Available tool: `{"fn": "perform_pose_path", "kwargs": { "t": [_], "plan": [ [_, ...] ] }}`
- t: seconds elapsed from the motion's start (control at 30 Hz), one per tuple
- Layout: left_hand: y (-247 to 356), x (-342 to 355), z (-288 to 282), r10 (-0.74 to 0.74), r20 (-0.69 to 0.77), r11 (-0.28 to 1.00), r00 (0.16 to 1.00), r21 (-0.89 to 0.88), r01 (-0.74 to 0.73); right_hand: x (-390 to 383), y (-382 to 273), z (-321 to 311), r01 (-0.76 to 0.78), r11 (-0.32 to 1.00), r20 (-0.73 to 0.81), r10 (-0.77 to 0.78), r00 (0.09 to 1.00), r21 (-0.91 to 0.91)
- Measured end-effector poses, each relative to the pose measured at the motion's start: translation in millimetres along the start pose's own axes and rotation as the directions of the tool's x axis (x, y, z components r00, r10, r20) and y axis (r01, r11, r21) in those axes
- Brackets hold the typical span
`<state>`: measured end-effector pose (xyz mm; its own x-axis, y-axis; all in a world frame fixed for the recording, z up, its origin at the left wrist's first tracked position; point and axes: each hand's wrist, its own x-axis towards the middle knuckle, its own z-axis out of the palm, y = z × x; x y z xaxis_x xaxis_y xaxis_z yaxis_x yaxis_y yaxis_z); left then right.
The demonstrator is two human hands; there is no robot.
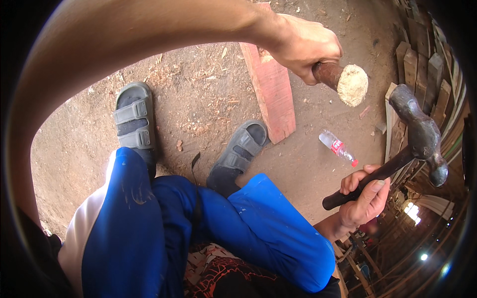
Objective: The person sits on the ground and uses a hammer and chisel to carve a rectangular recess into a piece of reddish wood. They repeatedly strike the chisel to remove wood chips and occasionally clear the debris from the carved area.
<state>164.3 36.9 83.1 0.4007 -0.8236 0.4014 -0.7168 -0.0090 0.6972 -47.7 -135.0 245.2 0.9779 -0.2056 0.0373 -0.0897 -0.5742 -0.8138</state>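
My left hand is closed round the brown wooden handle of a chisel. Its struck end is pale, frayed and spread out; the blade is hidden behind my hand and arm. Below that hand lies a reddish wooden beam, with a pale cut spot partly showing beside my wrist. On the right, my right hand grips a ball-peen hammer by its dark handle, fingers wrapped near the lower end. The hammer's head is raised, apart from the chisel.
A plastic bottle with a red cap and label lies on the dirt floor among wood chips. My sandalled feet flank the space before me, the right one close to the beam's end. Stacked boards line the right side.
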Motion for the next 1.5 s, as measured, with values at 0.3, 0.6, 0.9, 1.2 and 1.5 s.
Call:
{"fn": "perform_pose_path", "kwargs": {
  "t": [0.3,0.6,0.9,1.2,1.5],
  "plan": [
    [12.8,-4.0,-9.0,-0.098,0.086,0.995,0.991,0.008,0.098,-0.6,1.1,1.9,-0.016,1.0,0.019,0.016,1.0,-0.012],
    [2.4,-6.2,-4.1,-0.056,0.048,0.997,0.997,-0.041,0.058,-3.5,11.6,4.5,-0.027,1.0,0.058,0.027,0.998,0.0],
    [-8.6,-10.9,5.0,0.002,-0.008,0.997,1.0,-0.073,-0.003,-3.9,-3.8,-4.3,0.081,0.996,-0.036,-0.08,0.996,0.034],
    [-8.4,-5.7,9.0,-0.036,0.004,0.992,0.999,-0.117,0.036,-7.5,2.8,18.6,-0.069,0.983,0.088,0.085,0.993,-0.17],
    [-16.1,-7.3,9.9,-0.024,-0.032,0.995,0.999,-0.097,0.021,-10.7,-4.5,24.7,0.161,0.985,-0.067,-0.165,0.984,-0.059]
  ]
}}
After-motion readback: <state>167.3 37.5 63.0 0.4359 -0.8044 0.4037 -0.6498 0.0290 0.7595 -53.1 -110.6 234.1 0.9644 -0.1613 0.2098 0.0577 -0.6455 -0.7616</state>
